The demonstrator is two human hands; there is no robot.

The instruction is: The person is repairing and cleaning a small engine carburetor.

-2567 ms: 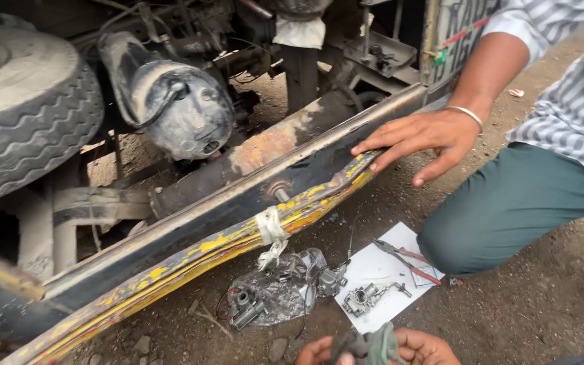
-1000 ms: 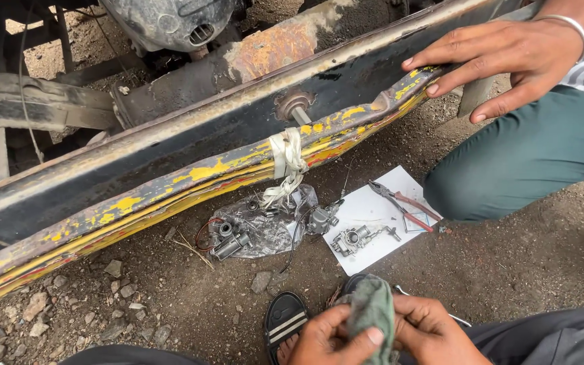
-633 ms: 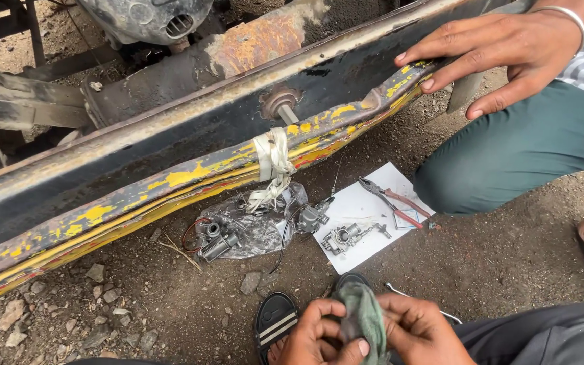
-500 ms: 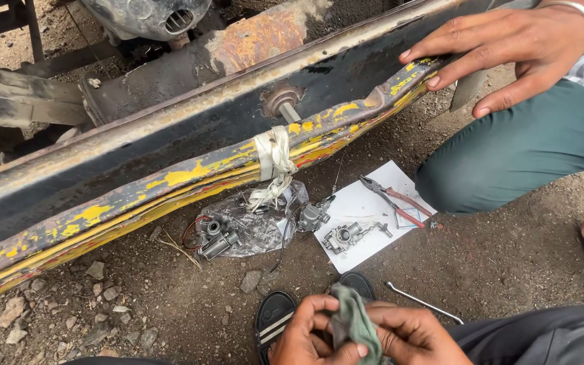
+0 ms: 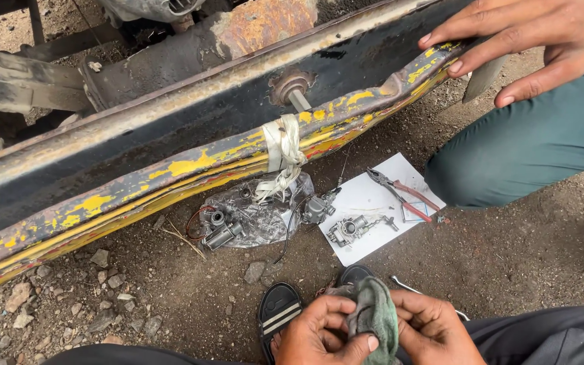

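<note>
Both my hands hold a grey-green rag (image 5: 375, 312) at the bottom of the view. My left hand (image 5: 324, 334) pinches its left side, fingers curled over it. My right hand (image 5: 435, 327) grips its right side. Just beyond them on the dirt lies a white sheet of paper (image 5: 373, 195) with a small metal part (image 5: 349, 229) and red-handled pliers (image 5: 403, 195) on it. A crumpled clear plastic sheet (image 5: 258, 216) beside it carries more small metal parts (image 5: 223, 233).
A black and yellow vehicle frame rail (image 5: 190, 159) with a white cloth strip (image 5: 281, 145) tied round it crosses the view. Another person's hand (image 5: 522, 37) rests on the rail at top right, their knee in green trousers (image 5: 528, 145) below. A black sandal (image 5: 278, 314) sits near my hands.
The view has dropped and closed in on the rail and the parts. My hands have kept working the rag between them. The other person's hand stays on the rail.
</note>
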